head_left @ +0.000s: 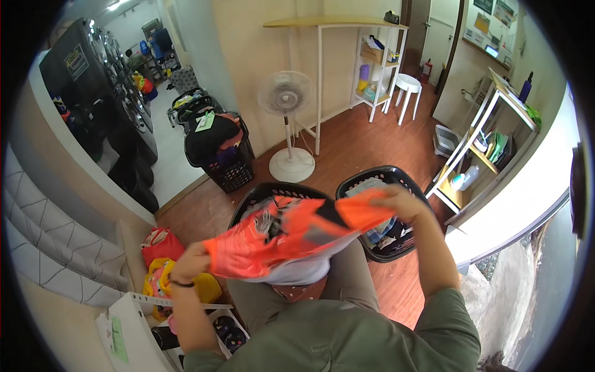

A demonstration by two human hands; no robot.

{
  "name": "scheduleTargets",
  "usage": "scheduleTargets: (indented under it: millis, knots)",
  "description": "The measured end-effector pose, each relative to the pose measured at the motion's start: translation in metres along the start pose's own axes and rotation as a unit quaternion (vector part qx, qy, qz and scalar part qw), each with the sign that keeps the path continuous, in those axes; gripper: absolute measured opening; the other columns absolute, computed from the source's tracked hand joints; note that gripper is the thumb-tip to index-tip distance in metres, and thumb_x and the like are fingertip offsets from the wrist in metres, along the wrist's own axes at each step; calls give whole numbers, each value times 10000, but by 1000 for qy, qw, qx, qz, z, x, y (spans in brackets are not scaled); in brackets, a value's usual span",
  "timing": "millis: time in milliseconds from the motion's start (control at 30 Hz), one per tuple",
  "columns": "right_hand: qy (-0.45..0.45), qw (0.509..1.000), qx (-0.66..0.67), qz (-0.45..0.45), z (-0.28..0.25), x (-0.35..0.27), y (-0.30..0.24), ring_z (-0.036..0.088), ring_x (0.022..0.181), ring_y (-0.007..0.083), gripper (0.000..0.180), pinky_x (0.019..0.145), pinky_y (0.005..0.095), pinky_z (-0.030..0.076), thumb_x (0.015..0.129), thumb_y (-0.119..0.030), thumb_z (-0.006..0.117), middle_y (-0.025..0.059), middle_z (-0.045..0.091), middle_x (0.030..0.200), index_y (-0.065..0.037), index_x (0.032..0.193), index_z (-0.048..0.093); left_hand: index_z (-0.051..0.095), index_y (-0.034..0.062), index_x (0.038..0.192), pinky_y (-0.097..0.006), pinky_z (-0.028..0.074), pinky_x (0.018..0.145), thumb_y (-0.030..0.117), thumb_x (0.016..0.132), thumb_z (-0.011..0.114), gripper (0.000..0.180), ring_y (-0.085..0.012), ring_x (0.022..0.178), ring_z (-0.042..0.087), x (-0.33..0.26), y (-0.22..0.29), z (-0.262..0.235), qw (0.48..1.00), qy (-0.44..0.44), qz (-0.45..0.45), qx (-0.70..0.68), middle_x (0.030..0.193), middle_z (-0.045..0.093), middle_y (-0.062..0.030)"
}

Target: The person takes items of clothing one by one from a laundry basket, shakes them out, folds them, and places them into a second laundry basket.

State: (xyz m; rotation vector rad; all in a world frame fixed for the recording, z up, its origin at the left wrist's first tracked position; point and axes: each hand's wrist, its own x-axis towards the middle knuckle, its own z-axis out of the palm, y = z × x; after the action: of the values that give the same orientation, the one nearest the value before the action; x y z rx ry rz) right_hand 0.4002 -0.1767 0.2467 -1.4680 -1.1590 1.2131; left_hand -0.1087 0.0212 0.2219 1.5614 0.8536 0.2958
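Observation:
A bright orange shirt with black and grey print is stretched out over my lap, blurred in places. Its left end is gripped by my left hand, a dark band around that wrist. My right hand is closed on the other end, held a little higher. White fabric shows under the shirt; whether it belongs to it I cannot tell. Just beyond the shirt stands a black laundry basket, its contents mostly covered. By my right hand is a second black basket with folded-looking clothes inside.
A white standing fan is ahead, left of a tall table. A heaped black basket stands by the doorway. Red and yellow bags lie at left, near a white drawer unit. A shelf stands at right.

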Motion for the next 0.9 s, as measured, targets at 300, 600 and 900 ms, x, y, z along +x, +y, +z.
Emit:
scheduleTargets:
  millis: [300, 600, 900]
  knots:
    - [161, 867, 268, -389, -124, -117, 15, 566, 618, 152, 201, 568, 280, 493, 901, -242, 627, 14, 582, 710, -43, 884, 620, 551, 46, 1273, -328, 483, 927, 292, 964, 573, 395, -176, 1092, 587, -114, 50, -56, 834, 375, 342, -217, 1219, 608, -85]
    - [59, 884, 453, 97, -4, 50, 64, 519, 1260, 293, 692, 1052, 435, 411, 957, -570, 453, 133, 512, 1420, -57, 1420, 443, 388, 61, 1456, -464, 306, 1138, 611, 964, 387, 738, -288, 1341, 423, 54, -13, -8, 876, 252, 124, -391, 1451, 462, -125]
    - [111, 964, 84, 228, 51, -20, 184, 646, 1051, 210, 532, 927, 370, 514, 829, -172, 759, 122, 658, 1187, 42, 1276, 566, 496, -7, 1351, -436, 438, 1029, 184, 941, 606, 466, -268, 1194, 561, -12, -142, 83, 944, 29, -155, -289, 1307, 582, -128]
